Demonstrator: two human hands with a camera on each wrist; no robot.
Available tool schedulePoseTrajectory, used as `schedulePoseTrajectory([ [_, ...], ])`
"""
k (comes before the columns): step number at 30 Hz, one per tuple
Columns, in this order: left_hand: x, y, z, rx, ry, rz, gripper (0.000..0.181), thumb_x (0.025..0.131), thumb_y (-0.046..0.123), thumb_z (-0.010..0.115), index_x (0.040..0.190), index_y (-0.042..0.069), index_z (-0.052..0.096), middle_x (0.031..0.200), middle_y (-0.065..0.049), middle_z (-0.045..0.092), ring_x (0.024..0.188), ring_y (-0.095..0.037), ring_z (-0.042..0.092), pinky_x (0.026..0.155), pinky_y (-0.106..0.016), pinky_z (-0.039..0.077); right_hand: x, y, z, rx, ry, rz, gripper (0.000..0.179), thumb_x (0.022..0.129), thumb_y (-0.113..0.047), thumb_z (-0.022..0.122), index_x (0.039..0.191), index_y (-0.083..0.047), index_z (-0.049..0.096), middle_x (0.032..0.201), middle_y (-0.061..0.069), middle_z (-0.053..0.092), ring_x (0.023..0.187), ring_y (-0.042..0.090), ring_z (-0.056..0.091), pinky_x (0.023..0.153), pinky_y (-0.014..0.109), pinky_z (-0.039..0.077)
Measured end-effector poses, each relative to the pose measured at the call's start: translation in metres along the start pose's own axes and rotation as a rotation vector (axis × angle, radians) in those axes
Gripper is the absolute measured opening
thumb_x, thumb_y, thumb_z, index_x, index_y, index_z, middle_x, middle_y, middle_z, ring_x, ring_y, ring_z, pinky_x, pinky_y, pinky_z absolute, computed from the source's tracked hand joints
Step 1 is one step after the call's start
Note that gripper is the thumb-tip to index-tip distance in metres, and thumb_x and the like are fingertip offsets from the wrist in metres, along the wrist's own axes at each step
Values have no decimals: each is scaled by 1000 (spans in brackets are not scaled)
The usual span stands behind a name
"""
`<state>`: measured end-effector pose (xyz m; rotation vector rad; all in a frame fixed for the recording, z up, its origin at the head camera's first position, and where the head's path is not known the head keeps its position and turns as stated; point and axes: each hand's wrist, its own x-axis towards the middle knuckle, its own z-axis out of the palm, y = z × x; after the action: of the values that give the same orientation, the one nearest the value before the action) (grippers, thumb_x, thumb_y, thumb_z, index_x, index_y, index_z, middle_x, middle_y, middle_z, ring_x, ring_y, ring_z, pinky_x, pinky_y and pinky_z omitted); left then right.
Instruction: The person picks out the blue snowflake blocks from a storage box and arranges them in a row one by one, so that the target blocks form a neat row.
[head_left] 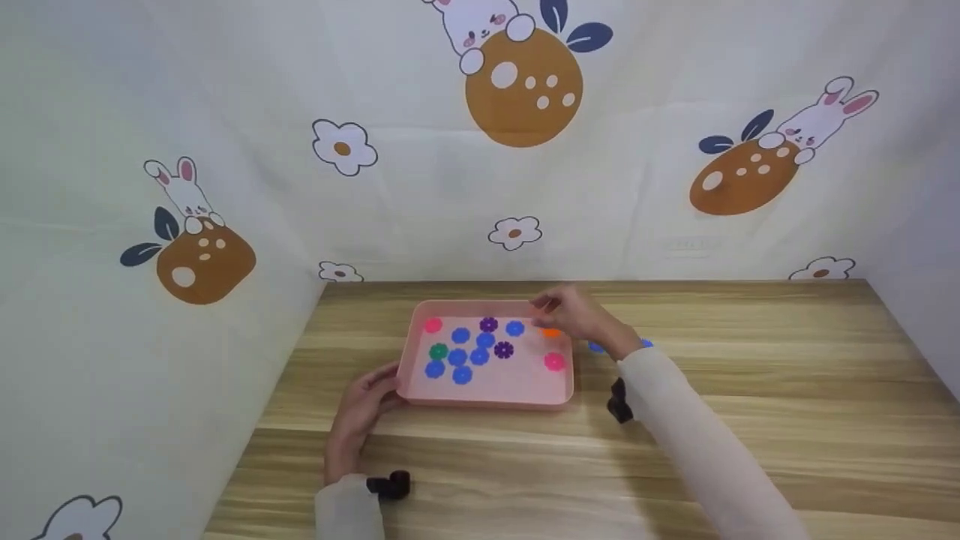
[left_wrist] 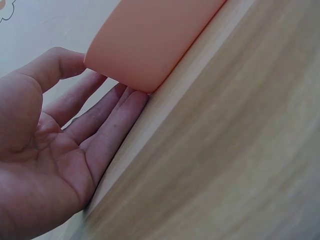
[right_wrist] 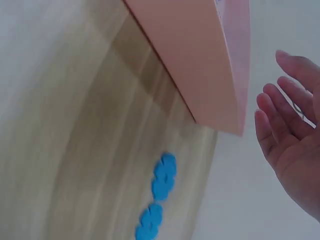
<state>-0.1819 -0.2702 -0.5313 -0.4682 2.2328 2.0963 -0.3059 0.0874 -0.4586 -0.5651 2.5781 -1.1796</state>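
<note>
Against tray (head_left: 521, 386), left hand (head_left: 360, 403), fingers (left_wrist: 120, 119) outstretched

Head view: high, faces forward-down, farthest. Wrist views: tilted, close to left hand (left_wrist: 55, 140), right hand (right_wrist: 296, 145). All share pink tray (head_left: 521, 384).

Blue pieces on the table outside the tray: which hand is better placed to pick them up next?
Probably the right hand: it looks empty and is much nearer the blue pieces. The left hand touches the tray at its left end.
</note>
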Motion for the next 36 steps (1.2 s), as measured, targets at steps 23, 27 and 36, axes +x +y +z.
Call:
schedulePoseTrajectory([
  [23, 0, -1, 1, -60, -30, 50, 40, 97, 3, 58, 137, -4, 57, 139, -27, 58, 111, -26, 69, 89, -34, 62, 19, -12, 52, 201, 188, 250, 29, 92, -12, 73, 118, -1, 71, 110, 14, 71, 93, 21, 62, 85, 32, 60],
  [27, 1, -1, 1, -40, -24, 32, 40, 98, 5, 59, 137, 0, 58, 140, -24, 59, 114, -27, 68, 92, -34, 61, 22, -10, 57, 162, 227, 290, 29, 90, -13, 74, 117, -2, 72, 108, 12, 71, 96, 22, 61, 87, 33, 57],
  [36, 0, -2, -1, -3, -17, 5, 38, 99, 12, 60, 136, 9, 61, 141, -17, 61, 117, -28, 68, 95, -35, 60, 23, -5, 69, 84, 226, 260, 25, 86, -12, 78, 111, -7, 77, 110, 8, 72, 101, 22, 58, 96, 38, 55],
])
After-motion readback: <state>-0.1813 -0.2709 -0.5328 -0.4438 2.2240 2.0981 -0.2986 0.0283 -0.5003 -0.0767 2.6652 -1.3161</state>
